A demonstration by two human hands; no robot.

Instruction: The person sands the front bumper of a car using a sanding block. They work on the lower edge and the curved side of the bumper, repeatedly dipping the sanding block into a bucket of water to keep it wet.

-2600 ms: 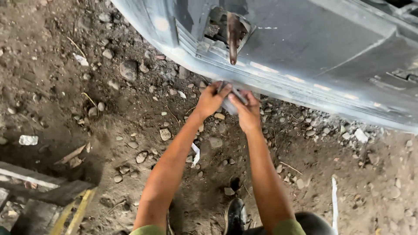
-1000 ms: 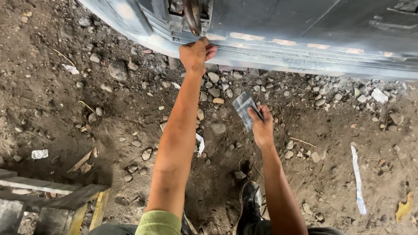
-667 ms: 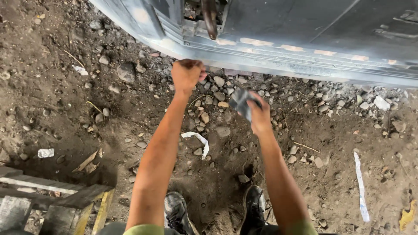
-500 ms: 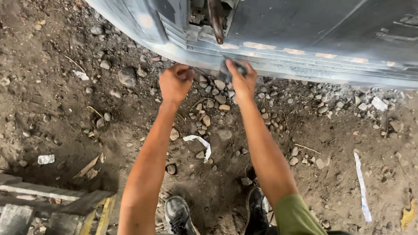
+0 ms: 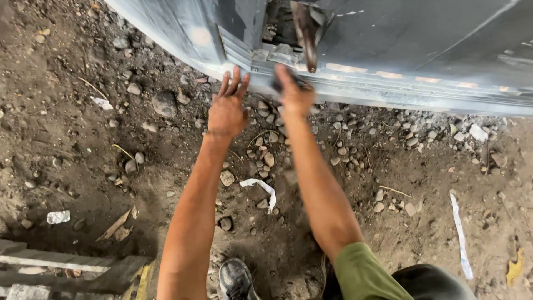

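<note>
My right hand (image 5: 294,95) presses a dark grey sheet (image 5: 280,83) against the lower edge of a grey metal vehicle panel (image 5: 416,50), just below a rusty bracket (image 5: 305,33) that hangs out of a hole in the panel. Most of the sheet is hidden under the fingers. To its left, my left hand (image 5: 227,111) holds nothing; its fingers are spread, with the tips at the panel's bottom lip. Both forearms reach forward over stony dirt.
The ground is dirt with several loose stones (image 5: 164,103). A white scrap (image 5: 261,186) lies between my arms and a white strip (image 5: 461,233) lies at the right. Wooden planks (image 5: 66,266) sit at the lower left. My black shoe (image 5: 236,278) shows at the bottom.
My right hand has risen from over the stones to the panel's edge with the sheet. My left hand has let go of the panel's lip and opened its fingers.
</note>
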